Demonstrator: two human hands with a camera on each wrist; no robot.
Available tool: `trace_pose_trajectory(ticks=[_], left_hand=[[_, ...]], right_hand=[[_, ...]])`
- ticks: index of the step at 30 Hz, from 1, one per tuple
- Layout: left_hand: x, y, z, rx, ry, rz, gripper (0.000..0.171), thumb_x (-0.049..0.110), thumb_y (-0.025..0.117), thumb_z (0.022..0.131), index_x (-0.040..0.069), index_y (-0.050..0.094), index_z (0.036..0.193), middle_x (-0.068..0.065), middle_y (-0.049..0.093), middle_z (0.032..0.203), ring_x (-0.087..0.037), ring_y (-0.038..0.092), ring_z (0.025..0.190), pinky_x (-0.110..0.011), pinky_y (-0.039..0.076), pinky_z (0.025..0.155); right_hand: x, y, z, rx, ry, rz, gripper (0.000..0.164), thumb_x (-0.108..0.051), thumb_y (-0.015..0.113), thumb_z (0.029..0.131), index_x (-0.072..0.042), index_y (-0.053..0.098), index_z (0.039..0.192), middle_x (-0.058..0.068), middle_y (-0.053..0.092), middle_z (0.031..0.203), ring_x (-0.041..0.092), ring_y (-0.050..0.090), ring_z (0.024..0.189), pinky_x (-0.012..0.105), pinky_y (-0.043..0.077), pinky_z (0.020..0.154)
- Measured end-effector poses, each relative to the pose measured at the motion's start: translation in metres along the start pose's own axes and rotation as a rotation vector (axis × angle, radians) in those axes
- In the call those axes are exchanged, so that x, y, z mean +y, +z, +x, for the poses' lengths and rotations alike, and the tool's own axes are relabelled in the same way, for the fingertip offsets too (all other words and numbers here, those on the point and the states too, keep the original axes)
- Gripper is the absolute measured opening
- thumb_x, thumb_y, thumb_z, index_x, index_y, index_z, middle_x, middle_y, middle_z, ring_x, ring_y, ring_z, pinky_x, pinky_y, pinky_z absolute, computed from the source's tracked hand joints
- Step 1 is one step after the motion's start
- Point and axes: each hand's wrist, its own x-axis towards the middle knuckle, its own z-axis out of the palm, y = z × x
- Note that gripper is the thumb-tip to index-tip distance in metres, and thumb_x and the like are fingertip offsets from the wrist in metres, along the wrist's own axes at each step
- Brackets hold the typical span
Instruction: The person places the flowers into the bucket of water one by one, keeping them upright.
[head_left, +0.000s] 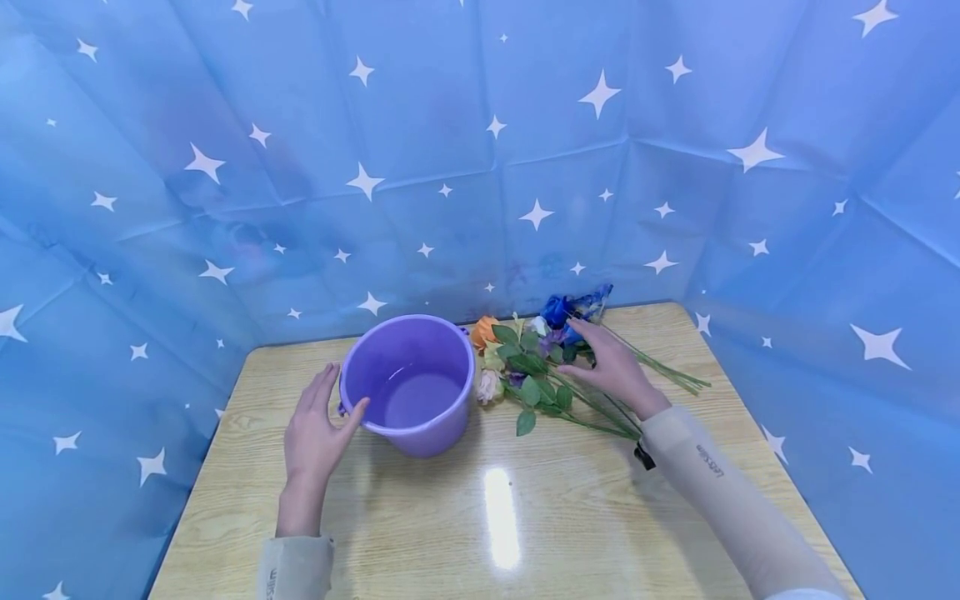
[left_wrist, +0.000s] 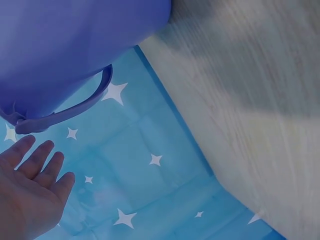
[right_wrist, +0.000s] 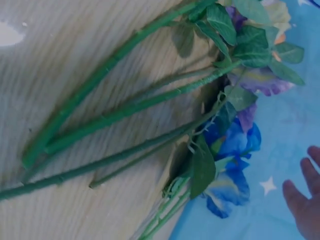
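a round, smooth purple plastic bucket (head_left: 431,437) stands upright on a pale wood-grain tabletop (head_left: 420,525), its wide mouth facing up and its wall tapering toward the base. the bare left hand (head_left: 318,437) is beside it, fingers extended and thumb set wide of them, gripping nothing; in the head view the thumb tip overlaps the rim, though i cannot tell whether skin meets plastic. the left wrist view shows its fingertips just beside the curved purple handle (left_wrist: 80,108), which hangs from the bucket's side. close to the bucket's right lies a loose bunch of mixed-colour flowers (head_left: 528,364) — a ruffled orange bloom (head_left: 483,333), a pale pink rounded bloom (head_left: 489,387) and deep blue petals (right_wrist: 232,140) among oval green leaves (head_left: 527,421). slim green stems (right_wrist: 120,112), lightly ridged, fan across the wood. the bare right hand (head_left: 611,367) hangs over the bunch with its thumb and fingers well parted, holding nothing; the right wrist view shows it apart from the blue petals. creased blue cloth (head_left: 450,83) printed with white four-pointed stars surrounds the table.
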Motion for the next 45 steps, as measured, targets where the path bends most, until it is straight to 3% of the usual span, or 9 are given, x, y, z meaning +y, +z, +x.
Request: trace_pose_trajectory(ticks=[10, 19, 29, 37, 45], left_hand=[[-0.002, 0.010, -0.014, 0.035, -0.012, -0.081, 0.077, 0.051, 0.066, 0.090, 0.014, 0.041, 0.153, -0.010, 0.040, 0.159, -0.036, 0.038, 0.145, -0.060, 0.038, 0.116], [-0.003, 0.017, -0.021, 0.100, -0.006, -0.138, 0.075, 0.042, 0.070, 0.088, 0.013, 0.043, 0.151, -0.011, 0.042, 0.157, -0.037, 0.040, 0.144, -0.060, 0.038, 0.116], [-0.002, 0.023, -0.023, 0.173, 0.001, -0.240, 0.077, 0.033, 0.080, 0.082, 0.012, 0.048, 0.148, -0.011, 0.049, 0.152, -0.035, 0.045, 0.141, -0.055, 0.036, 0.119], [-0.003, 0.025, -0.023, 0.184, -0.013, -0.285, 0.076, 0.030, 0.082, 0.081, 0.013, 0.049, 0.147, -0.009, 0.051, 0.151, -0.034, 0.046, 0.140, -0.056, 0.037, 0.119], [-0.002, 0.026, -0.023, 0.208, -0.002, -0.315, 0.075, 0.027, 0.082, 0.080, 0.013, 0.051, 0.146, -0.010, 0.052, 0.150, -0.035, 0.047, 0.139, -0.056, 0.037, 0.118]], right_hand=[[0.006, 0.017, -0.016, -0.016, 0.031, 0.078, 0.095, -0.069, 0.066, 0.081, -0.027, 0.028, 0.158, 0.012, 0.034, 0.161, 0.040, 0.036, 0.145, 0.067, 0.036, 0.114], [0.008, 0.032, -0.032, -0.030, 0.078, 0.157, 0.086, -0.046, 0.077, 0.085, -0.020, 0.035, 0.155, 0.012, 0.037, 0.160, 0.043, 0.039, 0.142, 0.069, 0.036, 0.113], [0.009, 0.042, -0.048, -0.026, 0.087, 0.209, 0.087, -0.046, 0.078, 0.082, -0.012, 0.039, 0.152, 0.017, 0.040, 0.157, 0.045, 0.039, 0.141, 0.068, 0.035, 0.113], [0.012, 0.050, -0.057, -0.013, 0.094, 0.266, 0.084, -0.044, 0.079, 0.082, -0.010, 0.043, 0.150, 0.021, 0.050, 0.148, 0.043, 0.050, 0.133, 0.060, 0.046, 0.109], [0.012, 0.054, -0.060, 0.010, 0.073, 0.350, 0.075, -0.031, 0.082, 0.082, -0.003, 0.050, 0.144, 0.021, 0.057, 0.142, 0.040, 0.056, 0.128, 0.055, 0.049, 0.108]])
